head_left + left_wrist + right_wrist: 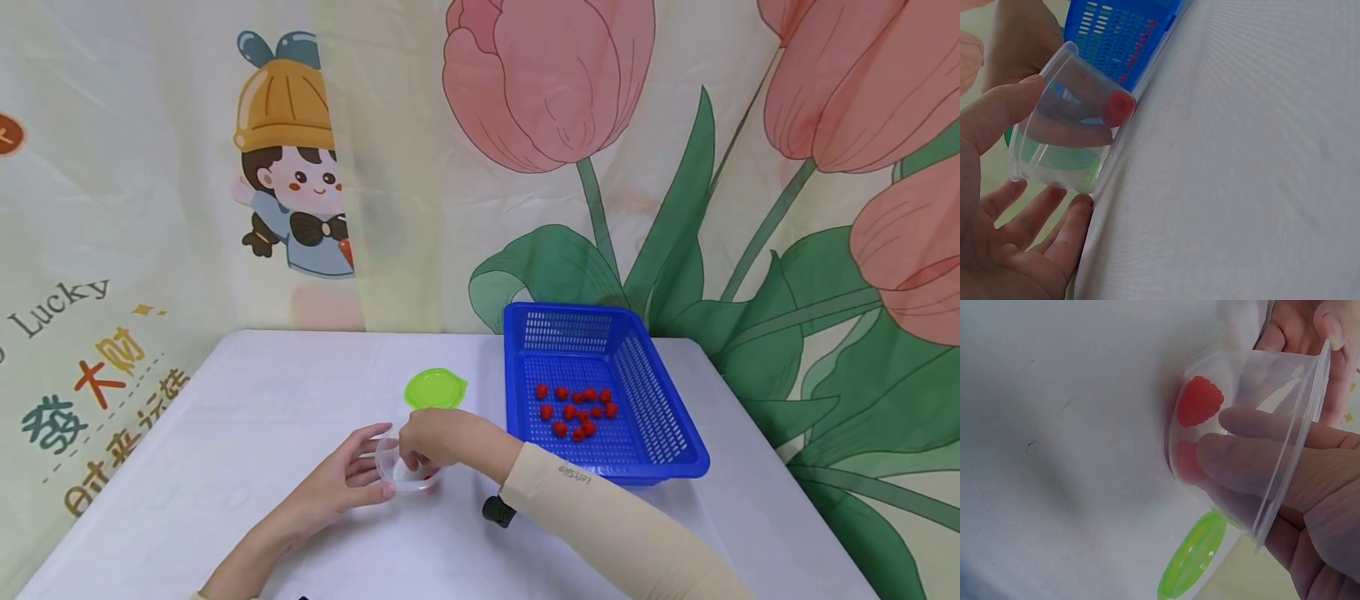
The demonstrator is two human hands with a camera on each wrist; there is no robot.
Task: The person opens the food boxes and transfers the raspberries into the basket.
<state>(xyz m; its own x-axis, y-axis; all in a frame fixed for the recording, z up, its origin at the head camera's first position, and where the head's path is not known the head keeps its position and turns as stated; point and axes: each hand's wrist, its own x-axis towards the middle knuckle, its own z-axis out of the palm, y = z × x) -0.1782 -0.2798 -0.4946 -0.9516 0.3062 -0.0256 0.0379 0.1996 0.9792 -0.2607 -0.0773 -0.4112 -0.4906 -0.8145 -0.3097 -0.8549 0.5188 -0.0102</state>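
A clear plastic cup (387,463) stands upright on the white table, held at its side by my left hand (347,477). In the left wrist view the thumb lies at the rim and the other fingers spread round the far side. My right hand (441,437) reaches down into the cup. The right wrist view shows its thumb and fingertips at the bottom, pinching a red raspberry (1189,464) that they partly cover. Another raspberry (1200,401) lies loose beside it, against the cup's wall.
Behind the cup lies a green lid (435,389). To the right stands a blue basket (645,383) with several red raspberries (583,415) on its floor. A small black object (497,511) shows beside the right sleeve. A printed curtain (405,167) hangs behind the table (300,392).
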